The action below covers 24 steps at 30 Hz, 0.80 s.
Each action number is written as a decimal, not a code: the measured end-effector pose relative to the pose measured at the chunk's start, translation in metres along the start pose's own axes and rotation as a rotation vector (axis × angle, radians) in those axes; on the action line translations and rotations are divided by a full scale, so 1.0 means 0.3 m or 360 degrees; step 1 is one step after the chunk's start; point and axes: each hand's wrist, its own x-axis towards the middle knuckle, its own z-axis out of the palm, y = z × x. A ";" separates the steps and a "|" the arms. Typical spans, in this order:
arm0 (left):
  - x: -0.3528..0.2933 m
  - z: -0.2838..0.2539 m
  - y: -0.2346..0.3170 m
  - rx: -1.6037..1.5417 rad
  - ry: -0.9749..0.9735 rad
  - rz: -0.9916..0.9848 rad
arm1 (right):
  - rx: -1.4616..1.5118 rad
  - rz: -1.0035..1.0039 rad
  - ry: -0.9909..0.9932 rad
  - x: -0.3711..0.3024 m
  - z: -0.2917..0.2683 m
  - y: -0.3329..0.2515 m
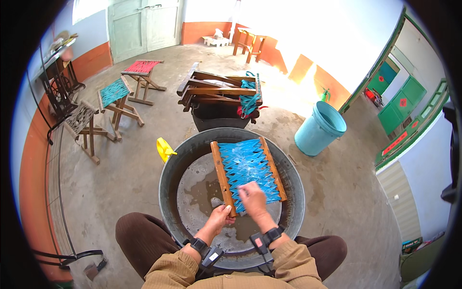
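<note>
A folding stool's seat of blue woven straps (pixel 248 161), strung between two brown wooden rails, slants over a round grey metal tub (pixel 166 197) between my knees. My left hand (pixel 219 222) is closed around the near end of the left rail. Curled fingers of my right hand (pixel 252 198) press on the near part of the straps; they are slightly blurred, and what they hold, if anything, is hidden. Whitish foam streaks the straps. Shallow cloudy water with suds (pixel 195 173) lies in the tub. The stool's legs do not show.
Folded wooden stools (pixel 221 89) are stacked on a dark basin (pixel 219 118) beyond the tub. A light-blue bucket (pixel 320 127) stands at right, a yellow plastic item (pixel 165 149) by the tub's left rim. Stools with red (pixel 142 66), teal (pixel 114 91) and grey (pixel 81 117) seats stand at left.
</note>
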 end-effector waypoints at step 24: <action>0.041 0.044 0.119 0.0246 0.0155 0.0160 | -0.0221 0.0350 0.0161 -0.049 -0.018 0.183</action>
